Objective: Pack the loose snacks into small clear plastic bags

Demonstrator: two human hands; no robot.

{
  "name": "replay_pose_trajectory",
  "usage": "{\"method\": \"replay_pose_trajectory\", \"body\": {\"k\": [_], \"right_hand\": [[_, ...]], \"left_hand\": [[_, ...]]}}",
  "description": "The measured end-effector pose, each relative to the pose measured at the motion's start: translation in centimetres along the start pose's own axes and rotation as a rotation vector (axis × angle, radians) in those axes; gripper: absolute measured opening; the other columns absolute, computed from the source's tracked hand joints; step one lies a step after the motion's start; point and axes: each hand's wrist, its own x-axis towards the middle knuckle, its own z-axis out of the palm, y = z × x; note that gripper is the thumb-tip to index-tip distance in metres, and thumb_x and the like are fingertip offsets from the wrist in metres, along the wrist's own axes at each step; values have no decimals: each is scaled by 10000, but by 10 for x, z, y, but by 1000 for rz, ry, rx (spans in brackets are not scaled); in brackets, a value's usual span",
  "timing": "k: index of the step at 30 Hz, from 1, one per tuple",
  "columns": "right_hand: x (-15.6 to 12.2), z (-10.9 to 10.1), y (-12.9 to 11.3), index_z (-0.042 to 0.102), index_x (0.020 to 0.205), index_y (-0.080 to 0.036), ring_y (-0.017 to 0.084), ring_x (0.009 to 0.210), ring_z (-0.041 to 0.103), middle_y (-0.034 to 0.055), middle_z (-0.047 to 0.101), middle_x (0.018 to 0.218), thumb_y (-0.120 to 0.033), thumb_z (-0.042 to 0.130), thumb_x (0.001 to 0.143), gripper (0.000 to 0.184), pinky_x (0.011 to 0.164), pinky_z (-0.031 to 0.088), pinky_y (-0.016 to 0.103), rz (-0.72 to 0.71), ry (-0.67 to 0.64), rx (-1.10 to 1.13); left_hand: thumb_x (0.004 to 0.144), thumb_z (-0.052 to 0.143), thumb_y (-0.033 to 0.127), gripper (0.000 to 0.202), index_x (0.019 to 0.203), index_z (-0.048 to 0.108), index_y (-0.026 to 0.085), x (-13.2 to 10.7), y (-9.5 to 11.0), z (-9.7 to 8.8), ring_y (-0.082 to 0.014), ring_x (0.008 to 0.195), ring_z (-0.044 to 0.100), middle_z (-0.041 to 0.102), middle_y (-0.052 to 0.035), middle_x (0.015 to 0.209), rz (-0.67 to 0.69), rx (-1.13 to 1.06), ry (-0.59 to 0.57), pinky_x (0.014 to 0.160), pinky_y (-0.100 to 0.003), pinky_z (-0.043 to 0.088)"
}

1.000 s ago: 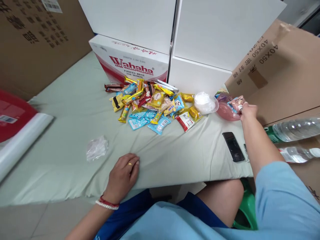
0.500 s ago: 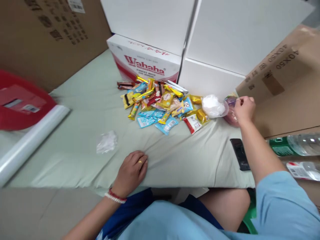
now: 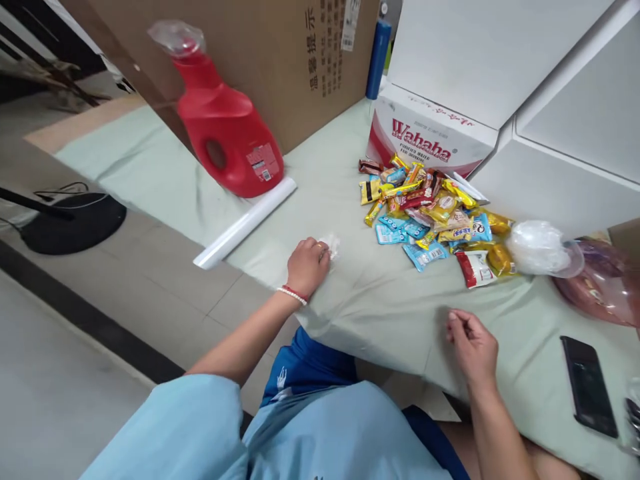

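Phone point(image 3: 590, 387) lies flat near the table's point(image 3: 395, 307) front edge, well apart from the snack packets, probably to keep it out of the way. Clear plastic wrapper point(image 3: 332, 247) sits on the cloth near the front edge, partly under the left hand point(image 3: 309, 267); the hand likely rests there to steady or gather it. White roll point(image 3: 245, 223) lies beside the red jug's point(image 3: 225, 127) base, which may stop it rolling. Snack packets point(image 3: 443, 208) are heaped in front of the Wahaha carton point(image 3: 425, 133), which probably works as a backstop; white plastic bundle point(image 3: 537, 247) and pinkish plastic bag point(image 3: 600, 287) sit to their right.

Fingers: right hand point(image 3: 473, 343) is over the front of the table, fingers curled in, thumb tip close to the index; no held thing visible, cannot tell whether the tips meet. Left fingers are bent and close together, touching the wrapper; the tips are hidden, so cannot tell if they pinch it.
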Motion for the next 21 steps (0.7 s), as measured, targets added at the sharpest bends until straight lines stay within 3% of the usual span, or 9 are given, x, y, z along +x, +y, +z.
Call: {"method": "replay_pose_trajectory", "body": {"k": [3, 7, 9, 12, 16, 21], "right_hand": [[-22, 26, -23, 727, 979, -210, 165, 564, 571, 19, 668, 720, -583, 697, 866, 391, 542, 496, 299, 65, -61, 170], [-33, 58, -52, 676, 1178, -252, 192, 778, 649, 62, 720, 1029, -536, 766, 825, 463, 583, 571, 298, 144, -230, 451], [-32, 67, -59, 685, 1127, -248, 175, 756, 633, 40, 711, 961, -501, 814, 790, 441, 603, 581, 289, 152, -288, 507], [-26, 64, -58, 705, 933, -215, 117, 593, 539, -12, 641, 729, -484, 856, 750, 358, 525, 504, 232, 173, -290, 528], [-20, 46, -47, 711, 890, -213, 96, 558, 481, -36, 582, 672, -505, 899, 683, 405, 447, 400, 195, 280, -195, 609], [-29, 47, -40, 763, 964, -211, 120, 637, 523, 9, 668, 771, -513, 844, 762, 373, 511, 459, 218, 156, -206, 451]], "left_hand": [[952, 553, 270, 206, 978, 744, 198, -13, 23, 4, -172, 806, 649, 712, -42, 892, 96, -260, -57, 771, -289, 494], [966, 539, 221, 210, 984, 748, 214, -59, 72, 19, -153, 797, 680, 750, -24, 869, 356, -467, -383, 746, -259, 483], [953, 564, 225, 176, 957, 739, 209, -78, 88, 28, -161, 812, 681, 753, -32, 881, 357, -545, -464, 744, -264, 477], [930, 599, 281, 141, 884, 697, 190, -87, 91, 37, -150, 738, 635, 709, -18, 799, 168, -718, -488, 692, -258, 456], [933, 573, 380, 223, 835, 618, 185, -83, 79, 33, -125, 638, 527, 596, 16, 698, -29, -905, -488, 610, -243, 407], [853, 708, 430, 273, 977, 669, 190, -86, 95, 27, -133, 708, 512, 625, -11, 854, 176, -863, -491, 660, -264, 402]]}}
